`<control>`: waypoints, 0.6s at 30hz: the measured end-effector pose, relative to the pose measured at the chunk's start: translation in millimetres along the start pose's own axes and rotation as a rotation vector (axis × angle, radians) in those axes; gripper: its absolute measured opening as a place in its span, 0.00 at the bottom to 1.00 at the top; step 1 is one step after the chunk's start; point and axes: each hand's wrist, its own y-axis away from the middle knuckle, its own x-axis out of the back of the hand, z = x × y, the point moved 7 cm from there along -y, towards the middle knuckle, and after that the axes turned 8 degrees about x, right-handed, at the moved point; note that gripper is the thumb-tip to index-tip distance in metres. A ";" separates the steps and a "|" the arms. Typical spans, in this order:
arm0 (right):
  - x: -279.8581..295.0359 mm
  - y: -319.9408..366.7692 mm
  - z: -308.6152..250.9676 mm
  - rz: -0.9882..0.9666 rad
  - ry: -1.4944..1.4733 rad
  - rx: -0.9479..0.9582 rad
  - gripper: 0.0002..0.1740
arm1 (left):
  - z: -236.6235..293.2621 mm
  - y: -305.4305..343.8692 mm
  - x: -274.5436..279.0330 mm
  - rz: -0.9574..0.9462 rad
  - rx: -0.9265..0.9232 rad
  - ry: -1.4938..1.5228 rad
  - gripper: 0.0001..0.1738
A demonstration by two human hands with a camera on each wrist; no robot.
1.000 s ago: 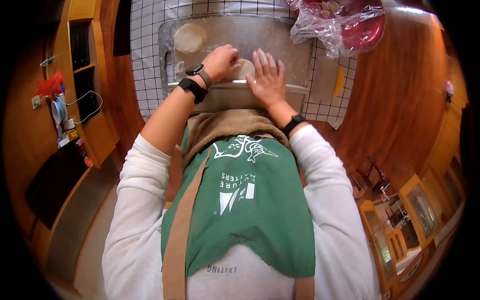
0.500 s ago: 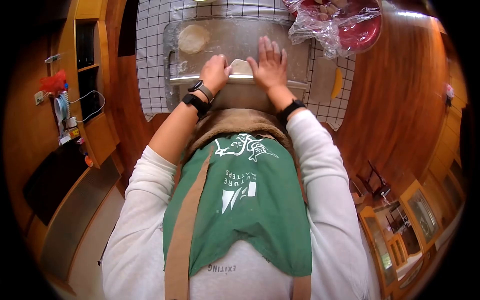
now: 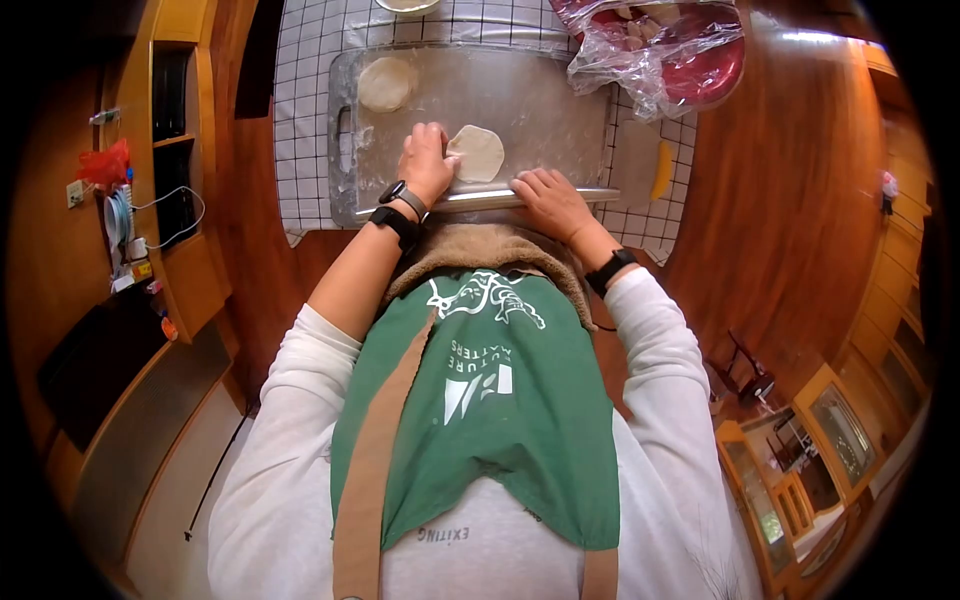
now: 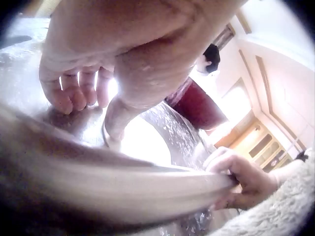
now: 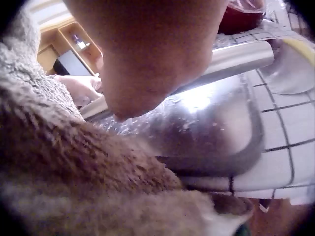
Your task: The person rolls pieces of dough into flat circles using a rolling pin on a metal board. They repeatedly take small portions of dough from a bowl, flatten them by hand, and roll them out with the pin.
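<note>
A flat pale dough round point(image 3: 476, 154) lies on a floured metal board point(image 3: 520, 85). My left hand point(image 3: 425, 165) holds its left edge; in the left wrist view the thumb point(image 4: 117, 120) is down at the dough's rim and the fingers bend toward the board. A smooth metal rolling pin point(image 3: 475, 200) lies across the board's near side, just below the dough. My right hand point(image 3: 553, 205) grips the pin right of the middle, fingers curled over it. In the right wrist view the pin's free end point(image 5: 246, 56) sticks out past this hand.
Another pale dough round point(image 3: 387, 84) lies at the board's far left. A red bowl point(image 3: 715, 75) under crumpled plastic wrap stands at the far right. A yellow curved thing point(image 3: 661, 170) lies right of the board on the checked cloth point(image 3: 300, 130). A bowl's rim point(image 3: 408, 6) shows at the top.
The rolling pin has come back toward the body, uncovering the whole dough round. My right hand has gone from lying flat over the pin to curling around it. My left hand stays by the dough's edge.
</note>
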 end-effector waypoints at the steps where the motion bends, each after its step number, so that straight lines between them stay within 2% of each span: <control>1: 4.3 8.8 0.8 0.003 0.010 0.001 0.20 | -4.2 -2.9 -0.1 -0.005 0.010 0.014 0.17; 4: 10.0 43.6 13.0 -0.007 -0.030 -0.159 0.19 | -15.2 -11.4 2.7 -0.006 0.048 0.075 0.15; 5: 11.5 55.1 14.9 -0.001 -0.019 -0.163 0.19 | -12.3 -14.1 4.0 -0.001 0.036 0.078 0.15; 8: 16.2 87.9 32.5 0.004 -0.135 -0.393 0.23 | 7.0 -10.8 27.2 0.093 -0.006 0.306 0.07; 9: 14.7 94.2 34.9 0.012 -0.132 -0.395 0.23 | 12.7 -7.6 26.6 0.097 -0.013 0.303 0.07; 11: 10.1 109.8 47.8 0.080 -0.152 -0.562 0.22 | 39.6 14.7 48.2 0.471 -0.409 0.232 0.07; 12: 7.6 111.5 51.3 0.068 -0.191 -0.620 0.21 | 38.3 16.7 25.8 0.239 -0.460 0.183 0.20; 13: 5.5 109.4 52.1 0.073 -0.189 -0.620 0.21 | 32.9 24.7 16.3 0.242 -0.465 0.182 0.20; 16: 8.3 89.6 58.8 0.149 -0.079 -0.656 0.21 | 25.9 42.0 -47.7 -0.193 -0.570 -0.339 0.39; 18: 11.5 74.2 62.3 0.165 -0.144 -0.694 0.21 | 25.9 40.6 -48.0 -0.148 -0.585 -0.364 0.38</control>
